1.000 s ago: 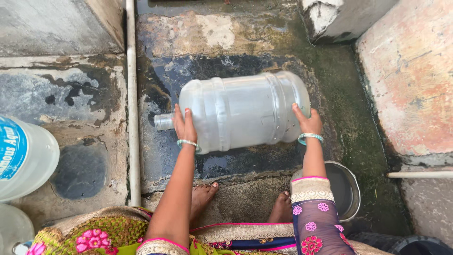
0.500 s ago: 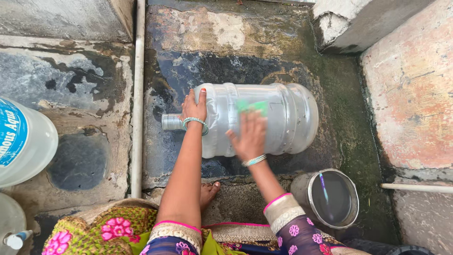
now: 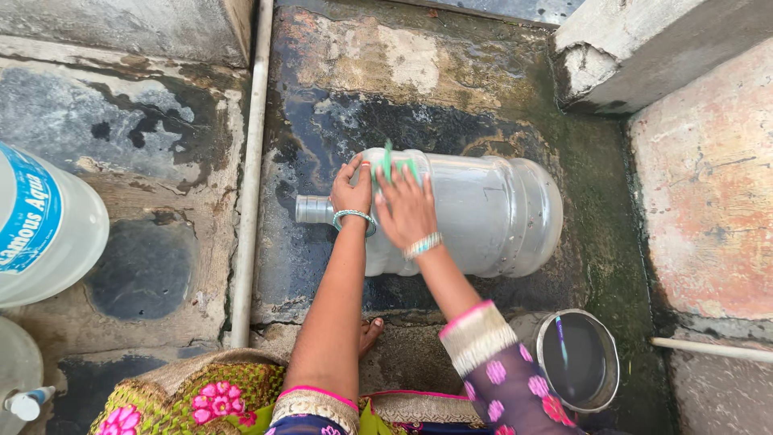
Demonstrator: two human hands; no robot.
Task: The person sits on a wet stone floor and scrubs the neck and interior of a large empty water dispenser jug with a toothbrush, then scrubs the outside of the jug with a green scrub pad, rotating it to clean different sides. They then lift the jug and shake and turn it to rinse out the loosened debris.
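A large clear plastic water jug (image 3: 483,213) lies on its side on the wet stone floor, neck pointing left. My left hand (image 3: 353,192) rests on its shoulder near the neck, fingers curled over the top. My right hand (image 3: 405,205) presses a green scrub pad (image 3: 392,163) flat against the jug's side, right beside the left hand. Both wrists wear bangles.
A round steel pot (image 3: 576,359) holding water stands at the lower right. Another big jug with a blue label (image 3: 40,225) lies at the left edge. A white pipe (image 3: 248,177) runs along the floor. Concrete ledges (image 3: 644,56) rise at the right. My bare foot (image 3: 370,332) shows below.
My right hand has moved from the jug's base end leftward across its side to beside my left hand, with the green pad under it. The jug lies as before.
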